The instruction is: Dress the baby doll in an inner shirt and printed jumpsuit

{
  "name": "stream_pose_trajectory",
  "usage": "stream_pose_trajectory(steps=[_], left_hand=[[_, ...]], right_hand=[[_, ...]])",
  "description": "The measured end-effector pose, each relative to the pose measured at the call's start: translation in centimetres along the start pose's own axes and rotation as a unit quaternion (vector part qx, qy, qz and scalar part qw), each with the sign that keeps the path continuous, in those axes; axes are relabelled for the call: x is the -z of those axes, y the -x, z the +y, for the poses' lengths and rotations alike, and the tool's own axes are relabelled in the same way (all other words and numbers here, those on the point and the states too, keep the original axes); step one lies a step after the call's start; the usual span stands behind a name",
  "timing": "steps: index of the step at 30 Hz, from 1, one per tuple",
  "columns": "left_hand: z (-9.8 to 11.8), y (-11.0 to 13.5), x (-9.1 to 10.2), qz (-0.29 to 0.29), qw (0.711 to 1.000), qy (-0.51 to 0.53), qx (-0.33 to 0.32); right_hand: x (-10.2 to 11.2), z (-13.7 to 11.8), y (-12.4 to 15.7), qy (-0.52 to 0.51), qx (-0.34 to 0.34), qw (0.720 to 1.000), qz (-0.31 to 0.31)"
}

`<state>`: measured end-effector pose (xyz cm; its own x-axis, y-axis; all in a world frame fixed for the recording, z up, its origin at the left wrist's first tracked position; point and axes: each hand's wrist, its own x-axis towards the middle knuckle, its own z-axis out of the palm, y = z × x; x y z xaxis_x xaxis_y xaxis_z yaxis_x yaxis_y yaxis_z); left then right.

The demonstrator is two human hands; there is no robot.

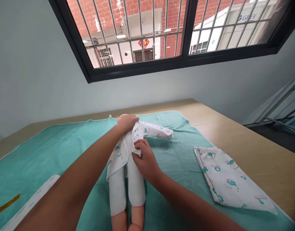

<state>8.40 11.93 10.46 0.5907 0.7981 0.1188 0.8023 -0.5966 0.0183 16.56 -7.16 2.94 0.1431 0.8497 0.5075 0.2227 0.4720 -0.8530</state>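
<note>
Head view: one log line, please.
left hand: at upper edge of printed top; right hand: gripping its fabric; doll: lying on teal cloth; folded printed fabric: at right

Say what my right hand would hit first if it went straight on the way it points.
Beyond the printed shirt it grips, the right hand would probably meet the doll's white torso first, though the depth between them is hard to judge.

toward eight o'clock, a smooth, bare left forearm [75, 184], broad low down and tapering to the wrist, meets a bare left hand [127, 123]; toward five o'clock, a bare, likewise tapering right forearm [190, 203] meets a bare right hand [147, 162].
</note>
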Motion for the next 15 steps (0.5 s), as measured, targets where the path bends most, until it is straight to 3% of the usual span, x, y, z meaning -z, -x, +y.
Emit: stream_pose_trajectory(steps=[4, 8, 15], left_hand=[[-1.2, -0.1, 0.1, 0.034, 0.999, -0.008, 0.031], [-2.3, 0.1, -0.2, 0.055, 0.997, 0.022, 0.049], [-4.4, 1.9, -0.1, 0.063, 0.994, 0.029, -0.084]], right_hand=[[-0.3, -0.3, 1.3, 0.118, 0.077, 0.989, -0.035], [0.3, -0.6, 1.5, 0.136, 0.164, 0.975, -0.061], [1.1, -0.7, 1.6, 0.167, 0.22, 0.956, -0.097]])
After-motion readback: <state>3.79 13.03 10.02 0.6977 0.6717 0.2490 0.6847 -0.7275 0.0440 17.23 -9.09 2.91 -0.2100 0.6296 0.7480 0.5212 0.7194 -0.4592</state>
